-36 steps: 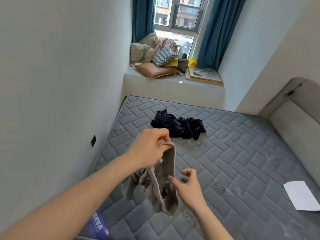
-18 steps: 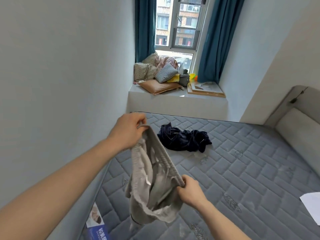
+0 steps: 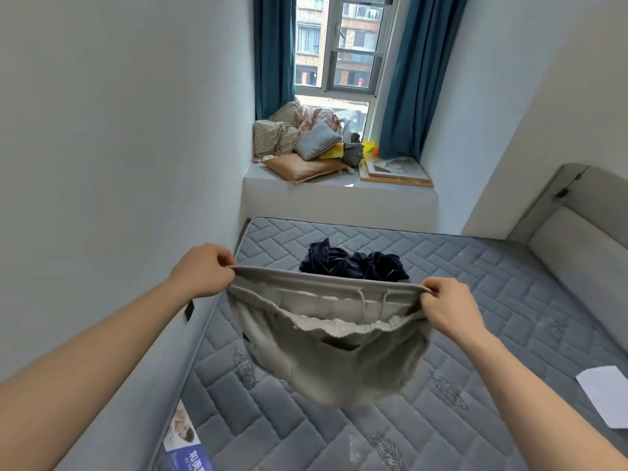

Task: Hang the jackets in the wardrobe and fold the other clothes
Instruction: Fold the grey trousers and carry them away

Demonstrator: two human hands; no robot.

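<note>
Grey drawstring shorts (image 3: 334, 355) hang in the air above the grey quilted mattress (image 3: 475, 300), their waistband stretched wide between my hands. My left hand (image 3: 204, 270) pinches the waistband's left end and my right hand (image 3: 448, 305) pinches its right end. The inside of the waistband and two drawstring ends face me. Beyond the shorts a crumpled dark navy velvet garment (image 3: 353, 263) lies on the mattress.
A white sheet of paper (image 3: 608, 396) lies at the mattress's right edge, a blue label (image 3: 187, 447) at its near left corner. Walls close in on the left. Pillows (image 3: 306, 144) and a wooden frame (image 3: 394, 171) crowd the window ledge. A padded headboard (image 3: 577, 239) stands right.
My hands moved apart and pulled the bunched shorts open along the waistband. My right hand went from holding the band low to level with the left. The camera tilted up.
</note>
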